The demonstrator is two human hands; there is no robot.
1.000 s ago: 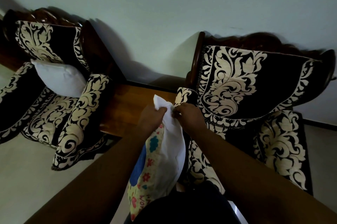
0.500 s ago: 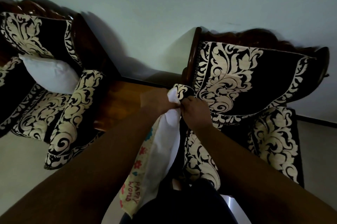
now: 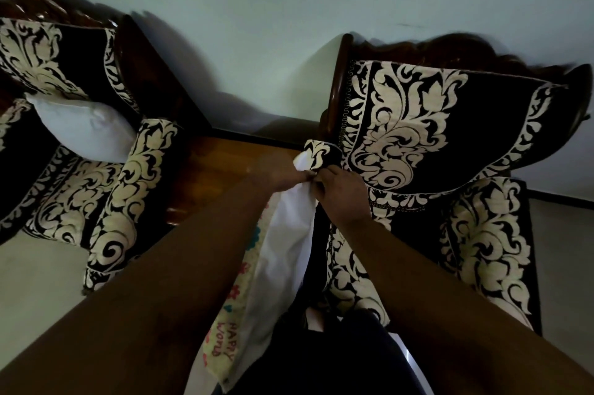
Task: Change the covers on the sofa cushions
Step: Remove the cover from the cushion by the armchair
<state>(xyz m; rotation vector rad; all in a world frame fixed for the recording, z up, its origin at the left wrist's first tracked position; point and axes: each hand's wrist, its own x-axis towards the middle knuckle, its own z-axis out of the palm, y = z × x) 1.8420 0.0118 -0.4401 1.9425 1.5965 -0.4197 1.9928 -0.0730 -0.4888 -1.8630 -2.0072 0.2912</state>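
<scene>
Both hands meet at the top corner of a white cushion held up in front of the person. The left hand pinches the white fabric just below the corner, and the right hand grips the same bunched spot from the other side — thumbs nearly touching. The cushion hangs down between the forearms, and a printed cover with flowers and the words "HAPPY WORLD" lies along its left side, reaching only partway up. The cushion's upper tip shows against the arm of the right armchair, black with cream scrollwork. A wooden table stands between this chair and the left armchair — on whose seat a second bare white cushion leans against the backrest. A pale wall rises behind.
</scene>
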